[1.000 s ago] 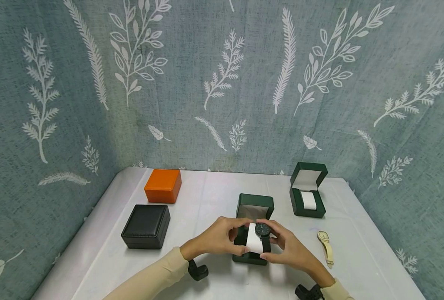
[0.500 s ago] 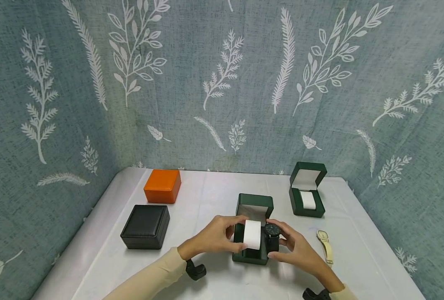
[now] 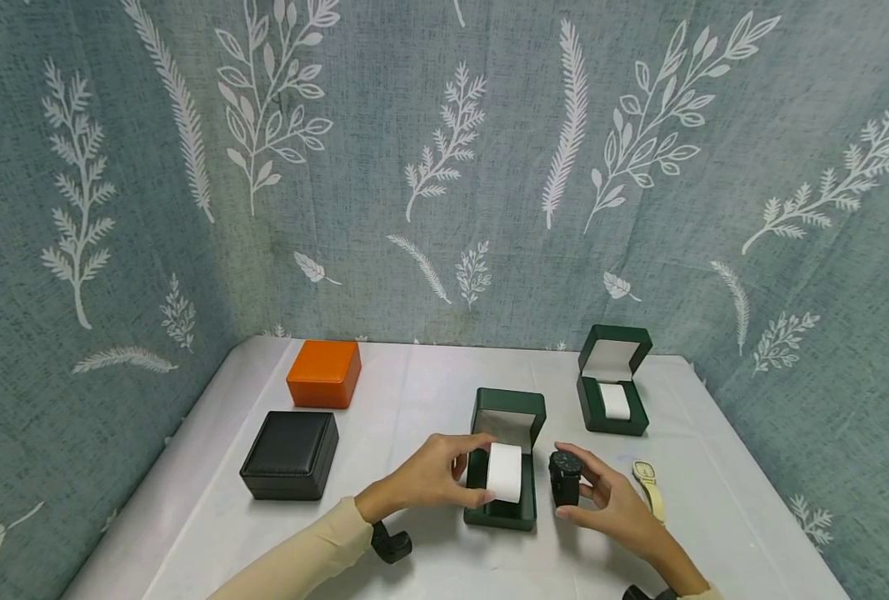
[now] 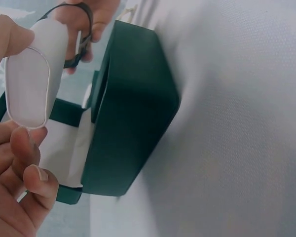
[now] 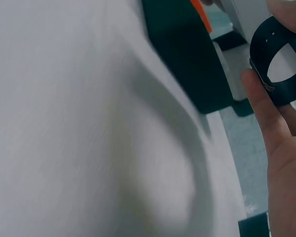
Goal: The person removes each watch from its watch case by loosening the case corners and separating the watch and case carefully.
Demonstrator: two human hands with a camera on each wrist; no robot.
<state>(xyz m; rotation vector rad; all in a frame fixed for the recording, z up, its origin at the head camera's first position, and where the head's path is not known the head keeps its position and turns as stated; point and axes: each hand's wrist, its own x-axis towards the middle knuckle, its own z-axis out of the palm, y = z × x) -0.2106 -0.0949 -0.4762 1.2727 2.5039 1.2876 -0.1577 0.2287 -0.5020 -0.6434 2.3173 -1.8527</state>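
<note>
Black watch (image 3: pixel 566 477) has moved right, between nearer green box (image 3: pixel 500 517) and gold watch (image 3: pixel 651 492).

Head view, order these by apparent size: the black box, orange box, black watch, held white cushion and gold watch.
Black box
Orange box
Held white cushion and black watch, too alike to rank
Gold watch

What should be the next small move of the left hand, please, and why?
Probably the left hand should lower the white cushion into the open green box beneath: the right hand holds the black watch clear of it.
</note>
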